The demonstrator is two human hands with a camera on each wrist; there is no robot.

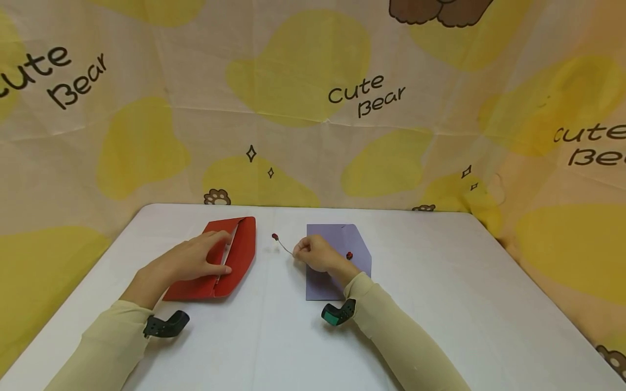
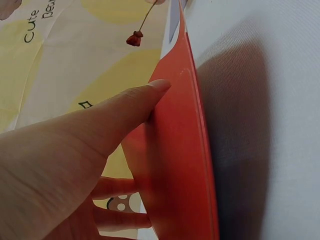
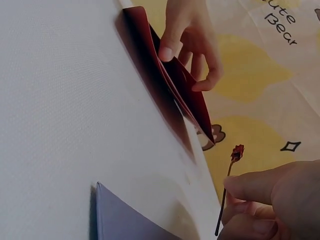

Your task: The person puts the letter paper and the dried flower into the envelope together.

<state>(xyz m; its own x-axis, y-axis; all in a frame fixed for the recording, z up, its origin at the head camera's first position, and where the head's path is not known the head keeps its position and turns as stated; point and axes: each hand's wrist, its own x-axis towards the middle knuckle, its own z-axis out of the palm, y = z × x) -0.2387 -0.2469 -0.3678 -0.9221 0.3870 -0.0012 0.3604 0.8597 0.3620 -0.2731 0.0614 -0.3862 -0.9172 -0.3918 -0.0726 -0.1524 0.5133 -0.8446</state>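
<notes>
My right hand (image 1: 320,253) pinches the thin stem of a small red flower (image 1: 275,237), its head pointing left; the right wrist view shows the flower (image 3: 237,152) beyond the fingertips. Under this hand lies a purple envelope (image 1: 325,233), with another small red flower head (image 1: 349,255) on it. On the left is a red envelope (image 1: 244,247) with its slit gaping. My left hand (image 1: 195,258) rests over it, thumb and fingers spread across the slit. Seen from the left wrist, the thumb (image 2: 160,85) presses the red paper while the other fingers reach the far edge.
Both envelopes lie on a white table (image 1: 440,304), with a gap between them. Behind the table hangs a printed cloth (image 1: 293,136) with yellow patches and lettering. Each wrist wears a dark strap device (image 1: 166,324).
</notes>
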